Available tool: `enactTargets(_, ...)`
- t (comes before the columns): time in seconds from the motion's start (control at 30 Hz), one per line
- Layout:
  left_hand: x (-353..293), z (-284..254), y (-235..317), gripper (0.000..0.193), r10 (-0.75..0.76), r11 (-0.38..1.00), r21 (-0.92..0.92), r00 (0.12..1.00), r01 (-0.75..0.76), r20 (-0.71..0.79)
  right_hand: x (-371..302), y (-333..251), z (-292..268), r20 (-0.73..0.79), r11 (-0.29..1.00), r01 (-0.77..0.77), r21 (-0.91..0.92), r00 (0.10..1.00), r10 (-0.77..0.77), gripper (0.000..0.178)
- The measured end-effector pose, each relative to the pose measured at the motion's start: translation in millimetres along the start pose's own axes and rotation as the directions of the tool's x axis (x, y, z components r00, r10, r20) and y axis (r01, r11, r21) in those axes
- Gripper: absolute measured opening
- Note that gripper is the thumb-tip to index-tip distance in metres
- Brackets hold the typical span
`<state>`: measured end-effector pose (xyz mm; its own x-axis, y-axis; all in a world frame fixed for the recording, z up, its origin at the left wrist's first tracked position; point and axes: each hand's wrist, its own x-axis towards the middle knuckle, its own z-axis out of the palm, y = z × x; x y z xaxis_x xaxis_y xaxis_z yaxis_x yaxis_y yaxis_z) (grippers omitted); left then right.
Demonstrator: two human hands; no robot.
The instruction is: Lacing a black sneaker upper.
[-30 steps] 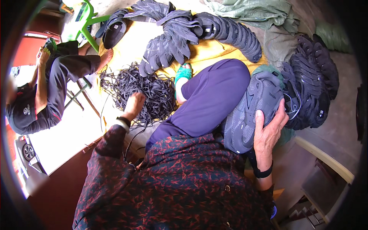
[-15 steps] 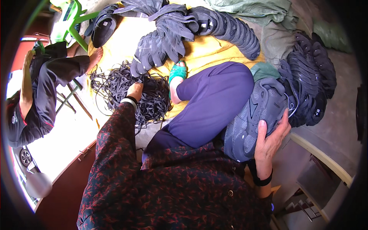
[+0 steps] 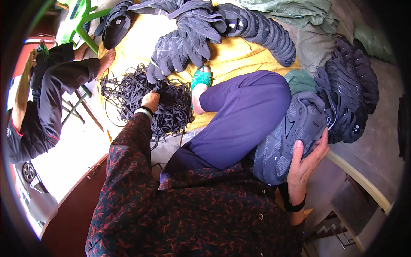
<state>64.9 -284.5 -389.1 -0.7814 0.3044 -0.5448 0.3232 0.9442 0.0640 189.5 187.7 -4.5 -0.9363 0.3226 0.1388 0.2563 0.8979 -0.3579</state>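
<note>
My left hand (image 3: 150, 101) reaches into a tangled heap of black shoelaces (image 3: 173, 113) on the yellow cloth. Its fingers curl in at the laces, with the tips partly hidden. At my right side, dark grey shoe uppers (image 3: 284, 141) lean against my bent leg, seemingly several nested together. Around their outer edge my right hand (image 3: 307, 159) is closed, thumb on the face and fingers along the side. A thin white cord (image 3: 332, 116) sticks out by their top.
Long overlapping rows of dark shoe uppers (image 3: 261, 38) lie on the yellow cloth (image 3: 239, 53); more uppers (image 3: 346, 85) are piled at right. Green sheeting (image 3: 299, 15) lies behind. At left are another person's legs (image 3: 70, 79) and a green plastic chair (image 3: 79, 25).
The view has shifted slightly, so most things sit a little further right. My left hand stays at the laces, and my right hand keeps its hold on the uppers.
</note>
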Motion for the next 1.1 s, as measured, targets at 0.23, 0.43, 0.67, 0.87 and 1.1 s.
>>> enactTargets(0.23, 5, 10, -19, 0.014, -0.057, 0.994, -0.104, 0.993, 0.046, -0.101, 0, -2, -1, 0.006, 1.0, -0.017, 0.004, 1.0, 0.017, 0.082)
enactTargets(0.43, -7, -54, -3, 0.011, 0.007, 0.988, -0.154, 0.985, -0.034, -0.172, -1, -3, -1, -0.005, 0.999, -0.024, 0.026, 1.0, 0.025, 0.082)
enactTargets(0.67, -23, -189, 52, 0.019, 0.162, 0.551, -0.81, 0.978, -0.2, -0.131, 1, -1, -5, -0.013, 1.0, -0.019, 0.006, 1.0, 0.019, 0.082)
enactTargets(0.87, -79, -334, 147, 0.023, 0.282, 0.24, -0.943, 0.946, -0.231, -0.16, -4, -23, -29, -0.093, 0.992, 0.09, 0.087, 0.992, -0.082, 0.057)
enactTargets(1.1, -133, -413, 272, 0.031, 0.77, -0.007, -0.77, 0.488, -0.638, -0.411, 4, -54, -23, 0.166, 0.312, -0.126, 0.942, 0.98, -0.106, 0.057)
